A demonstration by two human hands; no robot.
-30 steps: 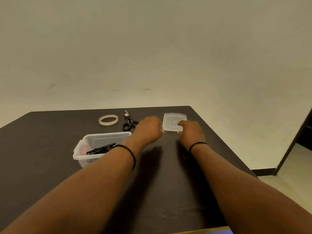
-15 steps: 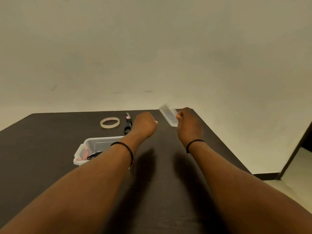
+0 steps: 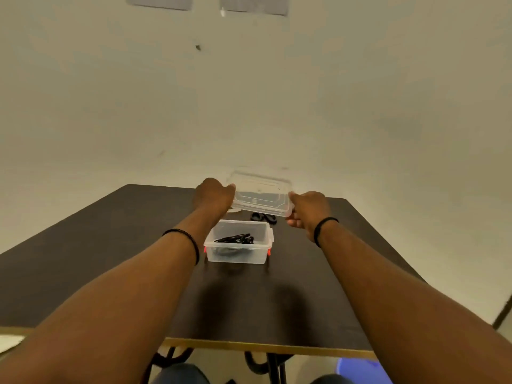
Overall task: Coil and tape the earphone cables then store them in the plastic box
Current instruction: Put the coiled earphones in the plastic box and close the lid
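Head view: your left hand grips the left edge of the clear rectangular plastic lid, fingers curled round it, and your right hand pinches its right edge. You hold the lid in the air, tilted, above and just beyond the clear rectangular plastic box with red clips. The box stands open on the dark brown table, between your forearms. Black coiled earphone cables lie inside it. Black-handled scissors rest on the table just behind the box, partly hidden under the lid. Each of your wrists wears a thin black band.
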